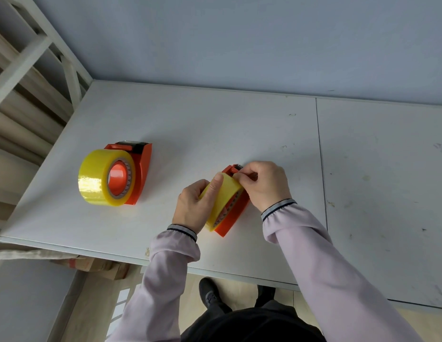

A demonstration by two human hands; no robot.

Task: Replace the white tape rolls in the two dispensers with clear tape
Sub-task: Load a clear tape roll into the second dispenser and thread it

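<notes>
While the first dispenser [141,169] sits loaded on the left of the table [215,124], I'm threading the second one.

Its clear roll [101,178] is seated on the hub, so that one looks done. My left hand [194,206] wraps the second clear roll [223,193] to stop it spinning in the near dispenser [233,217], while my right hand [264,183] pinches the tape end, fingertips pressed together, by the cutter so it can catch.

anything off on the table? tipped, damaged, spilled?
Nothing stands out. The left dispenser stands upright with its yellowish clear roll seated. The left hand and right hand work the roll on the right dispenser. The table shows only scuffs.
</notes>
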